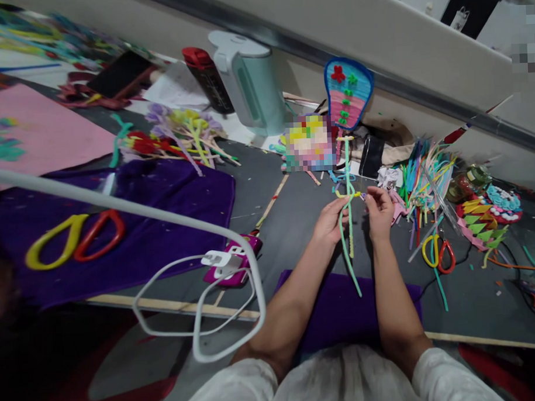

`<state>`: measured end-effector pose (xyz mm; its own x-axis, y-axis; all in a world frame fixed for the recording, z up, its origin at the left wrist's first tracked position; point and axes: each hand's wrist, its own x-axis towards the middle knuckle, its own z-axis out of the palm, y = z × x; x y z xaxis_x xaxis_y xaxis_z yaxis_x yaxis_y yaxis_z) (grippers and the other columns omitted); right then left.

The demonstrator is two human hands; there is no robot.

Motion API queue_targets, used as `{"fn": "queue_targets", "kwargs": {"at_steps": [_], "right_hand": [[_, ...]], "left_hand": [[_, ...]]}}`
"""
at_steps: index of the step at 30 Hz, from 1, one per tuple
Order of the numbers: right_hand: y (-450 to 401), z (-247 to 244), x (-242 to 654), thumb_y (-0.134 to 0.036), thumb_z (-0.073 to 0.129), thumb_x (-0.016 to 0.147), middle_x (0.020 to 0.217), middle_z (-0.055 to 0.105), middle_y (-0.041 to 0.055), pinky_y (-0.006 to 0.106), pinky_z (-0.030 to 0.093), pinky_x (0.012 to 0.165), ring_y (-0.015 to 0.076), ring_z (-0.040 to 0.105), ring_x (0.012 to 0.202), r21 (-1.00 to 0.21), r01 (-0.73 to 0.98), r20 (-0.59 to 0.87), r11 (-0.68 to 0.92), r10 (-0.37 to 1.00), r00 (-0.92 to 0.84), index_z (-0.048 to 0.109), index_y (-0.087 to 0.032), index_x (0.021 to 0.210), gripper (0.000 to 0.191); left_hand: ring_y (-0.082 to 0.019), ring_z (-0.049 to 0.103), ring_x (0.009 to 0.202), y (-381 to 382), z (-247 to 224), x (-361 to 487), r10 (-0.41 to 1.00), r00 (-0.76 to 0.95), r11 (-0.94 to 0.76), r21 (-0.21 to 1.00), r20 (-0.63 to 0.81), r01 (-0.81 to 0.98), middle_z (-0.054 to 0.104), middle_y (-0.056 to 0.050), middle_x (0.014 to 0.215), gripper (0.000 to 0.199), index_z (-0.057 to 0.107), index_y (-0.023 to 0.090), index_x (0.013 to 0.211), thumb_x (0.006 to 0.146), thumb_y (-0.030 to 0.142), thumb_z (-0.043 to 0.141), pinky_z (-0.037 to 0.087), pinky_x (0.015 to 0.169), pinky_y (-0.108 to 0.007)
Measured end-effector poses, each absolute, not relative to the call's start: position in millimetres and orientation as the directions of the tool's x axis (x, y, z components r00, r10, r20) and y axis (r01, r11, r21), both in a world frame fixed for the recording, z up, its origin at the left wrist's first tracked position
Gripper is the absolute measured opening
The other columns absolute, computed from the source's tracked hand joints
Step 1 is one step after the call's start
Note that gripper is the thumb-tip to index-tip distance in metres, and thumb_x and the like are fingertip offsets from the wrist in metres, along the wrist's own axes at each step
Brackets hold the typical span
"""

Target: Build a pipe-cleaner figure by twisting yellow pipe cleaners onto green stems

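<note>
My left hand [332,220] is closed in a pinch on a pale green pipe cleaner [348,168], whose upright stem carries a pale crosspiece at the top. Its lower strands hang down past my fingers, one of them curving away. A yellow pipe cleaner piece [356,194] crosses the green stem between my hands. To the right, my right hand [381,213] has thumb and fingertips together at a small purple pipe cleaner end [363,196] beside the yellow piece. The fingertips partly hide how the purple end joins the yellow.
Scissors [447,258] and a pipe cleaner bundle [431,177] lie to my right. A fan-shaped pipe cleaner piece [349,92], teal jug [259,89] and red-lidded bottle [208,80] stand behind. Purple cloth [179,198], larger scissors [76,239] and white cable [197,328] are left.
</note>
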<state>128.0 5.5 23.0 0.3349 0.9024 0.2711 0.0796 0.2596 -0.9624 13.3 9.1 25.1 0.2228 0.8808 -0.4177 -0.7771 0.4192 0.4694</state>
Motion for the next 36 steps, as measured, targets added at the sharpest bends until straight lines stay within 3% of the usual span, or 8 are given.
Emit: {"fn": "queue_targets", "kwargs": {"at_steps": [4, 8, 12, 22, 26, 30, 36], "right_hand": [[8.9, 26.2, 136.4, -0.04, 0.068, 0.075, 0.103, 0.067, 0.0029, 0.019, 0.043, 0.05, 0.0093, 0.055, 0.068, -0.972, -0.215, 0.064, 0.1, 0.984, 0.169, 0.064, -0.024, 0.104, 0.034], [8.7, 28.8, 143.3, -0.036, 0.074, 0.07, 0.085, 0.066, -0.0015, 0.016, 0.037, 0.044, 0.0058, 0.048, 0.055, -0.923, -0.383, -0.043, -0.04, 0.999, -0.001, 0.065, -0.025, 0.101, 0.034], [9.0, 27.9, 147.7, -0.03, 0.076, 0.067, 0.076, 0.062, -0.0047, 0.015, 0.034, 0.043, 0.0045, 0.045, 0.052, -0.884, -0.46, -0.068, -0.083, 0.996, -0.05, 0.064, -0.025, 0.1, 0.036], [12.3, 22.7, 148.4, -0.035, 0.074, 0.067, 0.066, 0.052, -0.0074, 0.015, 0.03, 0.04, 0.0041, 0.039, 0.047, -0.896, -0.433, -0.095, -0.103, 0.995, -0.039, 0.061, -0.024, 0.098, 0.035], [15.8, 19.5, 149.6, -0.033, 0.077, 0.063, 0.079, 0.06, -0.0047, 0.015, 0.037, 0.044, 0.0051, 0.045, 0.053, -0.915, -0.402, -0.041, -0.004, 0.996, 0.083, 0.059, -0.025, 0.096, 0.039], [17.0, 14.3, 148.0, -0.035, 0.077, 0.063, 0.089, 0.064, -0.003, 0.017, 0.042, 0.048, 0.006, 0.05, 0.056, -0.939, -0.344, -0.023, 0.006, 0.997, 0.08, 0.058, -0.025, 0.091, 0.036], [18.1, 11.7, 148.8, -0.035, 0.078, 0.062, 0.067, 0.053, -0.0067, 0.02, 0.045, 0.05, 0.0069, 0.049, 0.053, -0.932, -0.36, -0.004, 0.032, 0.995, 0.1, 0.057, -0.022, 0.078, 0.03]], "left_hand": [[0.0, 0.036, 0.037, 5.4, 24.9, 17.6, 0.853, 0.319, 0.502, 0.483, -0.413, -0.717, 0.045, 0.006, 0.048, 0.02, 0.064, 0.01, 0.072, 0.064, 0.019, 0.08, 0.022, 0.034, -0.011], [-0.001, 0.04, 0.039, 2.1, 25.6, 20.8, 0.861, 0.318, 0.497, 0.527, -0.396, -0.689, 0.052, 0.005, 0.053, 0.024, 0.067, 0.01, 0.075, 0.06, 0.02, 0.083, 0.026, 0.035, -0.013], [-0.002, 0.042, 0.038, -0.8, 27.2, 22.5, 0.866, 0.302, 0.495, 0.591, -0.399, -0.637, 0.051, 0.005, 0.049, 0.027, 0.066, 0.011, 0.072, 0.057, 0.023, 0.084, 0.029, 0.037, -0.015], [-0.001, 0.038, 0.038, -3.3, 23.4, 27.5, 0.87, 0.304, 0.491, 0.636, -0.387, -0.595, 0.047, 0.006, 0.046, 0.03, 0.063, 0.012, 0.067, 0.053, 0.026, 0.085, 0.026, 0.037, -0.015], [0.0, 0.037, 0.038, -0.9, 19.8, 27.9, 0.878, 0.284, 0.474, 0.628, -0.384, -0.618, 0.045, 0.007, 0.048, 0.029, 0.062, 0.012, 0.065, 0.053, 0.024, 0.085, 0.024, 0.037, -0.014], [0.0, 0.038, 0.039, -0.9, 17.9, 29.2, 0.876, 0.296, 0.479, 0.63, -0.38, -0.611, 0.047, 0.006, 0.051, 0.029, 0.063, 0.011, 0.067, 0.054, 0.024, 0.085, 0.026, 0.037, -0.014], [-0.001, 0.039, 0.038, -1.1, 18.9, 29.0, 0.874, 0.3, 0.483, 0.627, -0.381, -0.611, 0.048, 0.007, 0.049, 0.03, 0.064, 0.011, 0.068, 0.053, 0.022, 0.086, 0.028, 0.037, -0.015]]}}
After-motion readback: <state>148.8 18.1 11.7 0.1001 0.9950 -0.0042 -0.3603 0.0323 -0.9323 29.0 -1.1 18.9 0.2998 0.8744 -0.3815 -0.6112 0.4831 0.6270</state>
